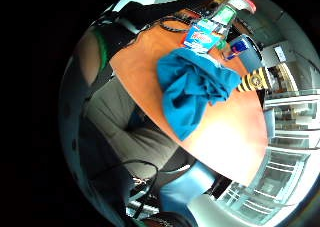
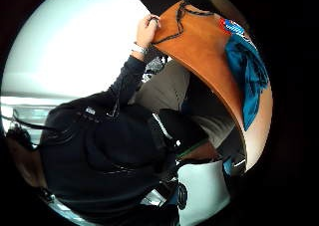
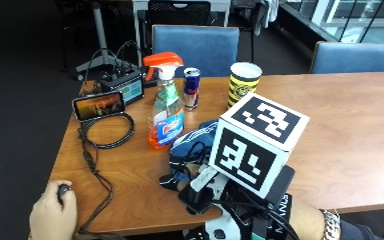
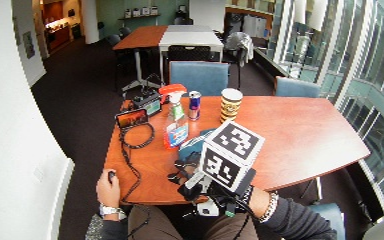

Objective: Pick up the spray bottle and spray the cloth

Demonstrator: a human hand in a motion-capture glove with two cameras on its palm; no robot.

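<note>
table (image 3: 352,125): smooth reddish-brown wood top with a rounded edge; everything I work with stands or lies on it.
chairs (image 3: 195,47): two blue padded ones pushed in at the far side.
cloth (image 1: 192,89): soft teal fabric, crumpled into folds, lying on the table just in front of the spray bottle; in the outside view most of it is hidden behind my glove's rig.
spray bottle (image 3: 165,102): clear plastic, tall and waisted, orange liquid low in it, an orange-red trigger head, a blue and red label; it stands upright between the phone and the can, apart from my hand.
cup (image 3: 244,84): tall paper one, yellow and black pattern, upright beside the can.
can (image 3: 191,88): slim blue and silver metal, upright just beside the bottle.
phone (image 3: 99,105): propped on its long edge, screen lit, a black cable coiled in front of it.
my right hand (image 3: 208,197): gloved in black, over the near edge of the table by the cloth; I cannot tell how my fingers stand.
my left hand (image 3: 52,215): bare, resting on a small black object at the table's near corner.
</note>
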